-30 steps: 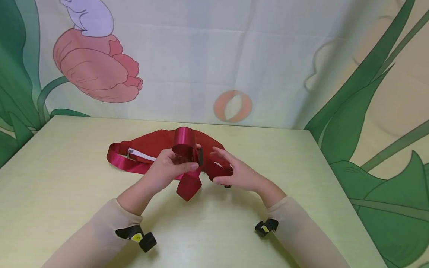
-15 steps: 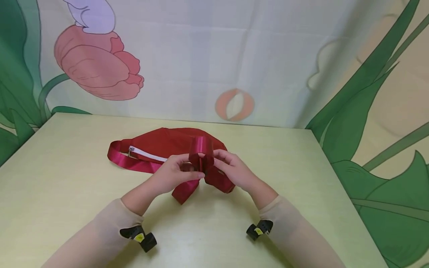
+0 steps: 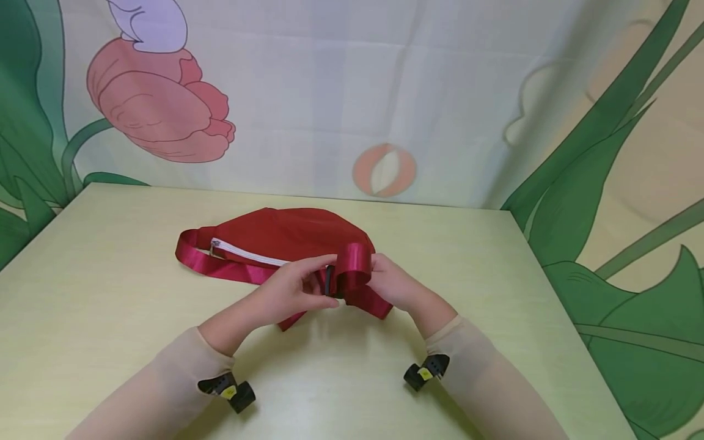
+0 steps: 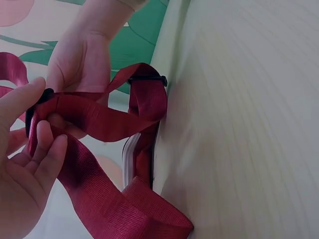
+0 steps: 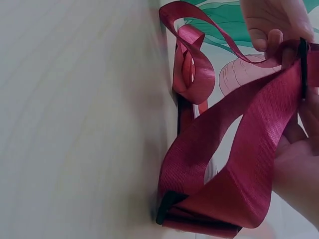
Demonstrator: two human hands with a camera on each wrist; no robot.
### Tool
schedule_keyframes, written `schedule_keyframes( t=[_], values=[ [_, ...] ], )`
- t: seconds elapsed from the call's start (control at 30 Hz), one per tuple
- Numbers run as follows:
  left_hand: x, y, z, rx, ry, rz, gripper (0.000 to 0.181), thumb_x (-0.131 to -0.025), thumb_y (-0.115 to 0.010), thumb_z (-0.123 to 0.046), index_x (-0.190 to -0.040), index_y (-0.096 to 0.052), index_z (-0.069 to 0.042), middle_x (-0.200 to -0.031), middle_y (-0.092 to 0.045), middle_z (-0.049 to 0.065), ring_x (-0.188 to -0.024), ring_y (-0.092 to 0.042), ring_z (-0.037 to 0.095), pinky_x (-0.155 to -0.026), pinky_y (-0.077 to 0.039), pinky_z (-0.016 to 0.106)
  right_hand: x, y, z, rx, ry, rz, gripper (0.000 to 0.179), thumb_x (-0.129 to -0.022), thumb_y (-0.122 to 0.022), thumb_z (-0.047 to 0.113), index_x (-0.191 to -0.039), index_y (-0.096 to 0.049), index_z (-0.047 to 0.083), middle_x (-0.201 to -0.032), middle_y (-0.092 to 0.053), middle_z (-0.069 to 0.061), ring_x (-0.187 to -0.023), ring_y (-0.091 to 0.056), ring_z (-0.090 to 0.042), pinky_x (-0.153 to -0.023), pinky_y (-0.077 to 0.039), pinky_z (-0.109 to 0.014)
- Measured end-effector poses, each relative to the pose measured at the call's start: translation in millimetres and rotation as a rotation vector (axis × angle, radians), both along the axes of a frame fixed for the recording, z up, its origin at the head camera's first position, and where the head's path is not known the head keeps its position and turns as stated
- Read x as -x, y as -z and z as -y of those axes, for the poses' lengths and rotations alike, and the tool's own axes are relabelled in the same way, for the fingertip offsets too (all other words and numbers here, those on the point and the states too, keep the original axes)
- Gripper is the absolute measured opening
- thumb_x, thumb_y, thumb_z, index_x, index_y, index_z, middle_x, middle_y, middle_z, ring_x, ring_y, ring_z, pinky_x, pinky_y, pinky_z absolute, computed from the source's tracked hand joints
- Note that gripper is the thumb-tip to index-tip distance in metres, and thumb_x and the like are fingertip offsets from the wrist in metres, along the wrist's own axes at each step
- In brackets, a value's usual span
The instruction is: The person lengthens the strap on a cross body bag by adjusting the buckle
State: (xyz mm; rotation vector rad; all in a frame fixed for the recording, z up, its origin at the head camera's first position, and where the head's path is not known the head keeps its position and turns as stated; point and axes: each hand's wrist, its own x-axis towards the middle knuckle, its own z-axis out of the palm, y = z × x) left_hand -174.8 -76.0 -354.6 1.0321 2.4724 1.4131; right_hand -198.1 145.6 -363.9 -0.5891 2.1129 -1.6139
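Soft red bag, its strap held at a black buckle
Head view: the bag lies toward the tabletop's far edge, probably light and limp; the left hand grips the strap beside the buckle; left wrist view: the right hand curls round the strap, fingertips partly hidden; right wrist view: the strap gleams, likely slippery; the stiffer buckle should give surer hold.
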Motion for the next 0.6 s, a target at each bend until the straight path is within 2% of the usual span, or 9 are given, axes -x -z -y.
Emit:
schedule_keyframes(
  t=[0.1, 0.23, 0.33, 0.47, 0.6],
  values=[
    [-0.5, -1.5, 2.1, 0.02, -0.017, -0.005, 0.066, -0.074, -0.08, -0.017, -0.133, -0.051, -0.008, -0.087, -0.059, 0.0, -0.071, -0.055, 0.015, -0.061, -0.05, 0.027, -0.5, -1.0, -1.6, -0.013, 0.032, 0.009, 0.021, -0.095, -0.05, 0.015, -0.097, -0.064, -0.001, -0.087, -0.064, -0.008, -0.084, -0.059, -0.024, -0.076, -0.049, -0.036],
    [-0.2, -0.3, 8.2, 0.012, -0.044, -0.01, 0.058, -0.075, -0.079, -0.016, -0.128, -0.056, -0.01, -0.097, -0.059, 0.0, -0.073, -0.055, 0.016, -0.063, -0.05, 0.028, 0.3, 0.1, -3.4, -0.028, 0.071, 0.022, 0.02, -0.095, -0.049, 0.012, -0.089, -0.063, 0.0, -0.084, -0.064, -0.009, -0.077, -0.06, -0.024, -0.069, -0.05, -0.034],
    [-0.3, -0.1, 12.1, 0.008, -0.063, -0.015, 0.054, -0.075, -0.079, -0.015, -0.126, -0.058, -0.01, -0.096, -0.059, 0.0, -0.073, -0.055, 0.016, -0.063, -0.05, 0.028, 1.2, 1.9, -4.8, -0.013, 0.086, 0.032, 0.02, -0.095, -0.048, 0.009, -0.087, -0.062, -0.002, -0.083, -0.063, -0.009, -0.076, -0.06, -0.023, -0.068, -0.05, -0.034],
    [-1.3, -1.5, 14.5, 0.017, -0.08, -0.018, 0.052, -0.076, -0.078, -0.014, -0.124, -0.06, -0.011, -0.094, -0.058, -0.001, -0.073, -0.055, 0.017, -0.063, -0.05, 0.028, 0.8, 1.3, -4.0, -0.01, 0.116, 0.056, 0.017, -0.094, -0.053, 0.012, -0.094, -0.063, -0.001, -0.086, -0.064, -0.011, -0.078, -0.062, -0.025, -0.069, -0.051, -0.035],
    [-2.2, -2.0, 15.2, 0.027, -0.091, 0.001, 0.052, -0.076, -0.078, -0.015, -0.124, -0.06, -0.011, -0.093, -0.058, 0.0, -0.073, -0.055, 0.017, -0.063, -0.05, 0.029, -0.9, -2.7, -0.8, -0.038, 0.151, 0.086, 0.022, -0.09, -0.061, 0.02, -0.108, -0.064, 0.006, -0.098, -0.065, -0.01, -0.088, -0.063, -0.027, -0.075, -0.052, -0.038]
  ],
)
